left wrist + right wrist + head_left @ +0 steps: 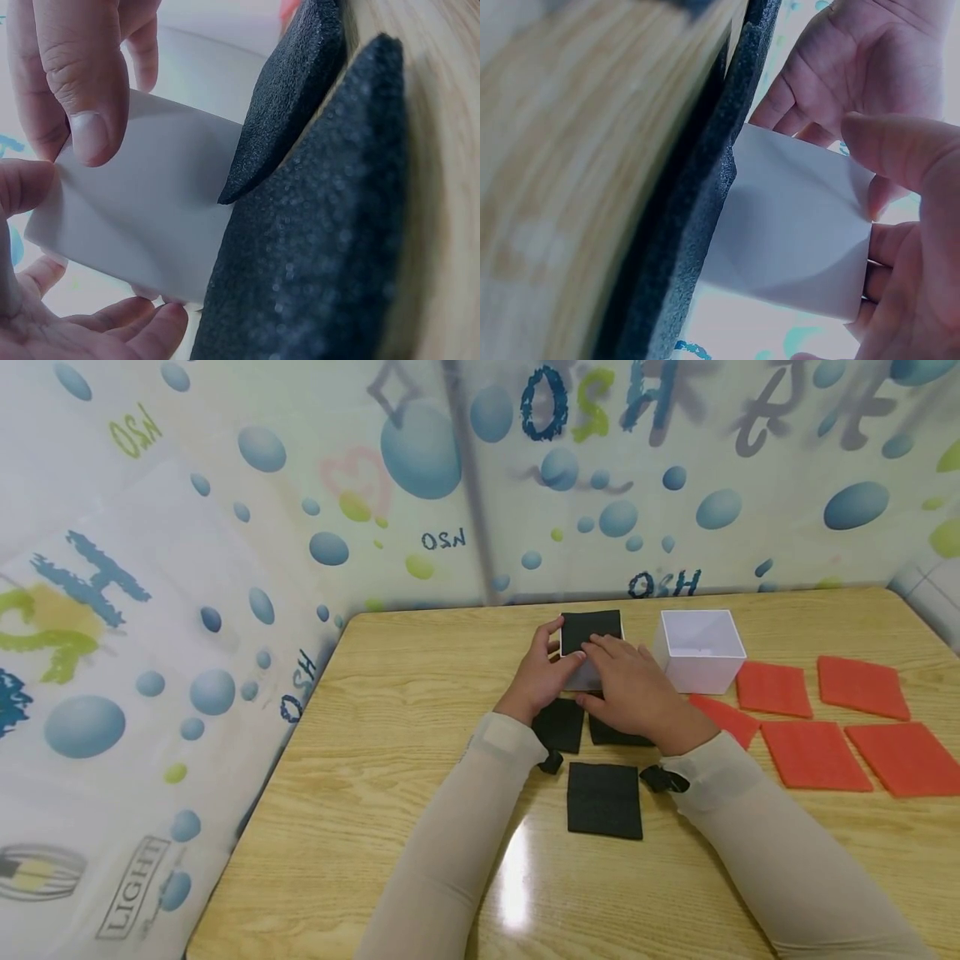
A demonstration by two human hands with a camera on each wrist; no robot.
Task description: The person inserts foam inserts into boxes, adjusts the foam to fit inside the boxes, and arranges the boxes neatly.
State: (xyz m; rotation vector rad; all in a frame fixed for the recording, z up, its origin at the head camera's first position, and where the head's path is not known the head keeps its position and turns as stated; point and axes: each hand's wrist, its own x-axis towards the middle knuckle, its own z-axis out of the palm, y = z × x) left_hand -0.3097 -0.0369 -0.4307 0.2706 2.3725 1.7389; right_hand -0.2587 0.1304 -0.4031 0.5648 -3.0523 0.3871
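A white square box (582,678) stands toward the back of the table, with a black foam square (589,628) across its open top. My left hand (534,678) holds this box, its fingers along the left side and its thumb at the front rim. Over the top lies my right hand (633,689), extended fingers pressing on the black square and thumb hanging in front. The wrist views show the smooth front wall of the box (150,195) between both hands. Close before it lie two more black foam squares (561,728) (619,733), partly covered by my hands.
Nearer me, between my forearms, lies another black foam square (604,802). To the right stands a second white box (703,675), open at the top with its inside bare. Several red squares (816,756) spread over the table's right side. A patterned curtain (420,560) hangs behind.
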